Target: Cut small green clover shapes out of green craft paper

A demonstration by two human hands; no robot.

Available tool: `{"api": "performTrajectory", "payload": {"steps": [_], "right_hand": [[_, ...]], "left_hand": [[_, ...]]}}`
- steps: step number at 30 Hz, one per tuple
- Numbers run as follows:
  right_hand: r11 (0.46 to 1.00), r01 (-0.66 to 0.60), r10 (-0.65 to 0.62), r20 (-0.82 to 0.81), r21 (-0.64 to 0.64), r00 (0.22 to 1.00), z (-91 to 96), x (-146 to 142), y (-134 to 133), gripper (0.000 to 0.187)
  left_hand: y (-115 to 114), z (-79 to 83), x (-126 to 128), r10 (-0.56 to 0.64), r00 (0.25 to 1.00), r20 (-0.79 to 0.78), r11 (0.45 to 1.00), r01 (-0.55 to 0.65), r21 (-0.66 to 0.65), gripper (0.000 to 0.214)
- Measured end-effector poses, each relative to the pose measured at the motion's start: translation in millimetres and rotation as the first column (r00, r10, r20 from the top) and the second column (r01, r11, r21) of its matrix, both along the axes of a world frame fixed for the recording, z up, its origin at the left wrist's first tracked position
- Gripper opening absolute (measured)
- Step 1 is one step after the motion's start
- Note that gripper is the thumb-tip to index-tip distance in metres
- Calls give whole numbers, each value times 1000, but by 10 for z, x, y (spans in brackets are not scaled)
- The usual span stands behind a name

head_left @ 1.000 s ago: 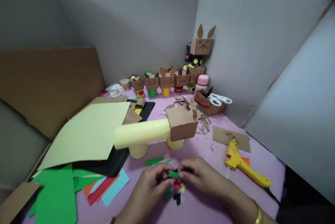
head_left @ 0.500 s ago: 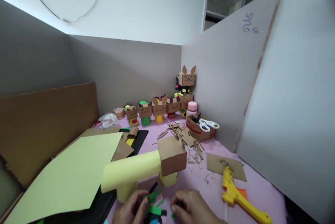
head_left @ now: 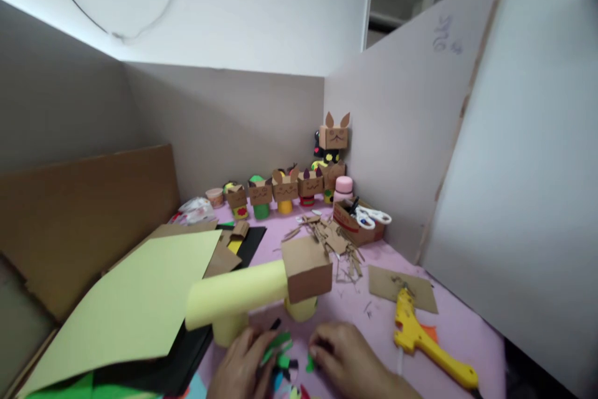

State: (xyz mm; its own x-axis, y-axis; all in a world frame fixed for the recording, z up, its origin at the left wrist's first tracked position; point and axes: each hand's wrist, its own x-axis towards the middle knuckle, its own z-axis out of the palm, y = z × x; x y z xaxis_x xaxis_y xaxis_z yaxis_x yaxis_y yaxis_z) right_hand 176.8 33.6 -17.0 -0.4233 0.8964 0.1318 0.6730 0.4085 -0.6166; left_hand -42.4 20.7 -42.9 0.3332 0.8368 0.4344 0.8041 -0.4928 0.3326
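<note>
My left hand (head_left: pixel 243 365) is over a small pile of coloured paper scraps at the front of the table, its fingers closed on green paper strips (head_left: pixel 280 344). To its right, my right hand (head_left: pixel 348 358) is pinched, with a small piece of green paper (head_left: pixel 310 363) at its fingertips. Just beyond both hands stands a figure with a pale yellow paper tube body (head_left: pixel 238 290), tube legs and a brown cardboard box head (head_left: pixel 306 268). Below the hands, the lower edge of the picture cuts off part of the scraps.
A yellow glue gun (head_left: pixel 415 337) rests at right by a cardboard piece (head_left: pixel 402 287). Pale yellow sheets (head_left: pixel 140 299) lie left over black paper. Behind are cardboard offcuts (head_left: pixel 334 240), a box with white scissors (head_left: pixel 371 217), several finished animal figures (head_left: pixel 284 188) and a pink bottle (head_left: pixel 344 186).
The view has dipped slightly, so more scraps show at the bottom. My left hand's fingers have shifted over the green strips. My right hand is still pinched and has barely moved.
</note>
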Motion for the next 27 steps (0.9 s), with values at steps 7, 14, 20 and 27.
{"api": "performTrajectory", "payload": {"steps": [7, 14, 20, 27], "right_hand": [[997, -37, 41, 67, -61, 997, 21, 107, -69, 18], [980, -171, 179, 80, -100, 981, 51, 77, -126, 20], [944, -300, 302, -3, -139, 953, 56, 71, -151, 22], [967, -248, 253, 89, -64, 963, -27, 35, -158, 26]], "left_hand": [[-127, 208, 220, 19, 999, 46, 987, -12, -159, 32], [-99, 152, 201, 21, 998, 60, 992, -14, -126, 30], [-81, 156, 210, 34, 999, 35, 990, -29, -142, 28], [-51, 98, 200, 67, 996, 51, 994, -62, -85, 24]]}}
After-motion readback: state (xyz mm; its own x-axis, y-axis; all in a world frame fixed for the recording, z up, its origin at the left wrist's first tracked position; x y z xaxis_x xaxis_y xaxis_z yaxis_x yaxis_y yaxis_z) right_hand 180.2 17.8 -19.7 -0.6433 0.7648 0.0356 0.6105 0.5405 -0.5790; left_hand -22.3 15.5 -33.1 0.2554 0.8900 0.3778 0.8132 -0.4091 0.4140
